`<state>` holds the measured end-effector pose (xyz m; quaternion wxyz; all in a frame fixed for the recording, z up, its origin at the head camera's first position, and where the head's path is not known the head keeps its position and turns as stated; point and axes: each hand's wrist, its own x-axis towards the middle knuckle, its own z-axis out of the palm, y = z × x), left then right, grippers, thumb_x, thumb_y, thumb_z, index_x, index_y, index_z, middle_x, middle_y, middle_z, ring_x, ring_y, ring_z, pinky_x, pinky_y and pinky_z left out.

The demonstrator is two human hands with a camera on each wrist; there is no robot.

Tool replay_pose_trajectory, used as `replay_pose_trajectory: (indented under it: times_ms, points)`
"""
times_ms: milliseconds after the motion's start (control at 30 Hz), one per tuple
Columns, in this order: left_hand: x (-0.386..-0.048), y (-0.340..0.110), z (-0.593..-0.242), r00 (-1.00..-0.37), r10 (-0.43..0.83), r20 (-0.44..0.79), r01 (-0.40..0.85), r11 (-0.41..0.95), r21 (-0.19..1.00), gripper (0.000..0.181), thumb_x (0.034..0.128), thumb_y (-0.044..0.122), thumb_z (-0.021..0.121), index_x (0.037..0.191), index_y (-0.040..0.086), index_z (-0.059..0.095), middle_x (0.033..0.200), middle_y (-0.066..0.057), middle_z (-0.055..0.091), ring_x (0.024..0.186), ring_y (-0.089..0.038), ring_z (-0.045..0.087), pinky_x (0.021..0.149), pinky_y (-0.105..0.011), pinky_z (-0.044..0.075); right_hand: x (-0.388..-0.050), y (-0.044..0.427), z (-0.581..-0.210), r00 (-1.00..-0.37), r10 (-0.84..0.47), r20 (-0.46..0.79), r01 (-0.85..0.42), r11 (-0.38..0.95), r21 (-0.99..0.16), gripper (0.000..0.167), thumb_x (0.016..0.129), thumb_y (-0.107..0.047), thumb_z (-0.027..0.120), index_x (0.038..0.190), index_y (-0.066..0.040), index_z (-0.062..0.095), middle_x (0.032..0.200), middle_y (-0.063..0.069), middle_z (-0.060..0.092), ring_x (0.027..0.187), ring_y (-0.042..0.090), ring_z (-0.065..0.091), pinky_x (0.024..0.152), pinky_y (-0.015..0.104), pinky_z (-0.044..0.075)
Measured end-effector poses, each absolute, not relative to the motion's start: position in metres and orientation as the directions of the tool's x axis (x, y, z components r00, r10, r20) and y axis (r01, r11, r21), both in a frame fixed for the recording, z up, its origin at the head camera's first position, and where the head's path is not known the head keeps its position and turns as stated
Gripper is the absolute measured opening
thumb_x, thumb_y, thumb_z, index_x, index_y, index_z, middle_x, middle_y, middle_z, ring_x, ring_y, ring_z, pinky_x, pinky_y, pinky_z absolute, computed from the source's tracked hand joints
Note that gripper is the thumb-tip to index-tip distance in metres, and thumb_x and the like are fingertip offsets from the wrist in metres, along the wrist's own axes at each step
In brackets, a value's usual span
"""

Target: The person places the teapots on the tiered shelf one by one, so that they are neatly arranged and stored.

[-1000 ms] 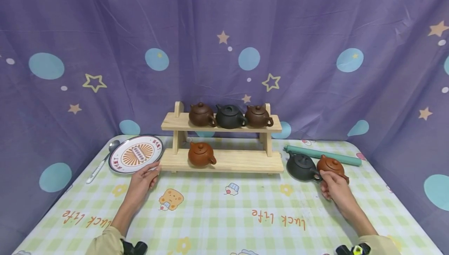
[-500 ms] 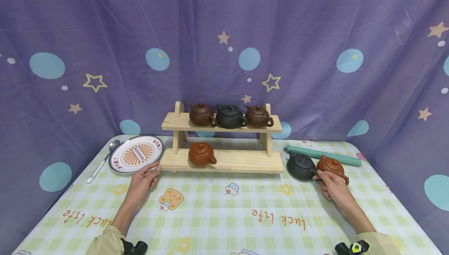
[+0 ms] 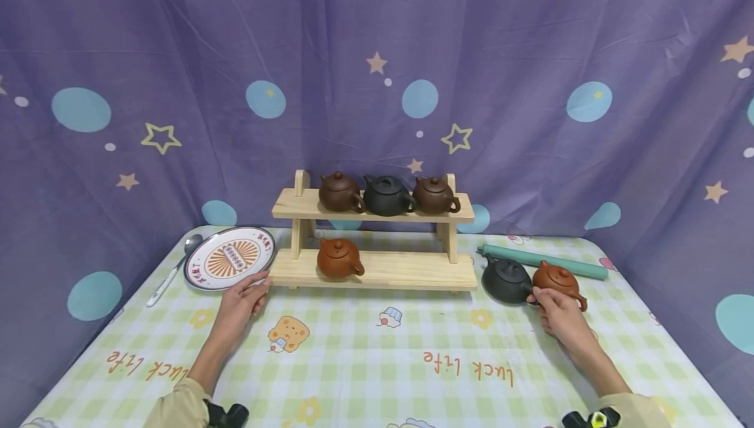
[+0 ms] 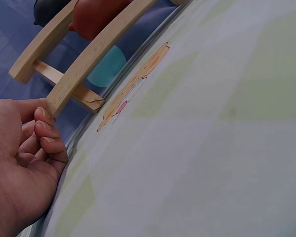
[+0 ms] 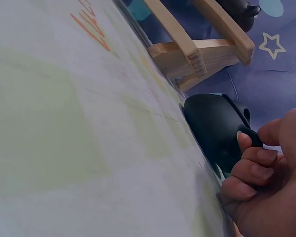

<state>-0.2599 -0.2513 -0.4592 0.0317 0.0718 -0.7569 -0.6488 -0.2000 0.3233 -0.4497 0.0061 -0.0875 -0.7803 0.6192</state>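
Note:
My right hand [image 3: 562, 323] pinches the handle of a black teapot [image 3: 506, 279], which stands on the table right of a two-tier wooden shelf [image 3: 406, 271]. The right wrist view shows the thumb and forefinger at that handle, with the black teapot [image 5: 214, 126] upright. An orange-brown teapot [image 3: 555, 277] sits just beside it, partly behind the hand. My left hand [image 3: 238, 310] holds the left end of the shelf's lower board; in the left wrist view the fingertips meet the board's end [image 4: 64, 94]. Another orange-brown teapot [image 3: 338, 259] stands on that board, towards its left.
On the upper board stand a brown teapot [image 3: 340, 192], a black teapot [image 3: 386, 196] and a darker brown teapot [image 3: 434, 196]. A patterned plate [image 3: 200, 267] and a spoon [image 3: 167, 284] lie at the left. A green roll [image 3: 565, 264] lies behind the right-hand teapots.
My right hand has shifted slightly left, and its fingertips have closed on the black teapot's handle. The left hand stays at the shelf end. The teapots have not visibly moved.

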Motion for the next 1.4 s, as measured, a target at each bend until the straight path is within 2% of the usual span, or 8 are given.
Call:
replay_pose_trajectory:
  times_ms: [567,767,1067,1400]
  points:
    - [-0.257,-0.25,-0.459,-0.989,-0.148,-0.022,-0.046,0.16,0.986,0.046,0.1079,0.02,0.058,0.146,-0.004,0.05,0.081,0.003,0.061,0.066,-0.004,0.048,0.056,-0.018,0.042,-0.196,0.315,-0.453,-0.982,0.189,0.01,0.038,0.248,-0.968,0.042,0.114,-0.031,0.04,0.111,0.008,0.054,0.07,-0.001,0.036,0.055,0.007,0.031,0.048,0.024,0.032]
    - [-0.257,-0.249,-0.458,-0.987,-0.155,-0.035,-0.057,0.144,0.988,0.047,0.1074,0.02,0.059,0.147,-0.004,0.05,0.08,0.003,0.062,0.066,-0.005,0.048,0.055,-0.018,0.042,-0.193,0.314,-0.452,-0.983,0.185,0.013,0.037,0.263,-0.964,0.047,0.113,-0.037,0.04,0.113,0.009,0.053,0.071,0.0,0.036,0.057,0.008,0.032,0.049,0.026,0.033]
    - [-0.257,-0.249,-0.457,-0.987,-0.154,-0.039,-0.064,0.158,0.985,0.045,0.1082,0.019,0.057,0.147,-0.002,0.05,0.081,0.003,0.061,0.067,-0.005,0.048,0.057,-0.019,0.042,-0.192,0.315,-0.452,-0.981,0.194,0.002,0.041,0.22,-0.975,0.046,0.113,-0.037,0.04,0.111,0.007,0.053,0.071,-0.001,0.036,0.057,0.008,0.032,0.049,0.027,0.033]
    - [-0.258,-0.25,-0.458,-0.988,-0.153,-0.035,-0.058,0.149,0.987,0.044,0.1079,0.019,0.058,0.146,-0.002,0.051,0.081,0.003,0.061,0.067,-0.005,0.048,0.057,-0.018,0.042,-0.19,0.31,-0.446,-0.979,0.198,0.049,-0.014,0.174,-0.985,0.044,0.113,-0.036,0.043,0.108,0.007,0.053,0.069,-0.001,0.035,0.055,0.007,0.03,0.05,0.036,0.022]
